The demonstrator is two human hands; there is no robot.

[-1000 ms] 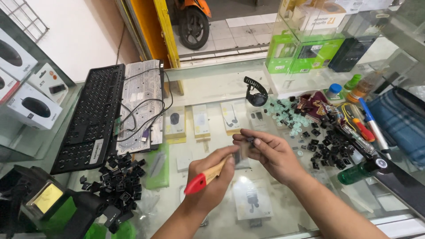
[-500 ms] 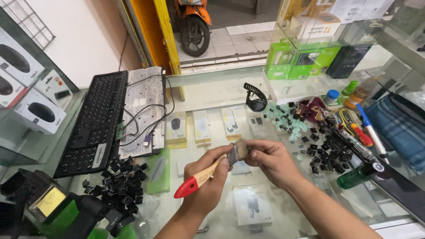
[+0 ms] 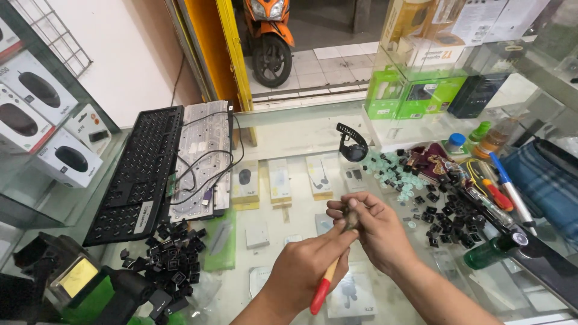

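Both hands meet low in the frame's centre: our left hand [image 3: 307, 271] grips a red-handled brush [image 3: 328, 280], our right hand [image 3: 376, 225] pinches a small keycap [image 3: 351, 212], so we judge brushing underway, needing steady strokes.

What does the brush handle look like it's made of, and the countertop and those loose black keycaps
Brush in the left hand: handle looks like pale wood, its end coated in glossy red. Countertop: clear glass, with boxed goods visible through it. Keycaps: probably matte black moulded plastic.
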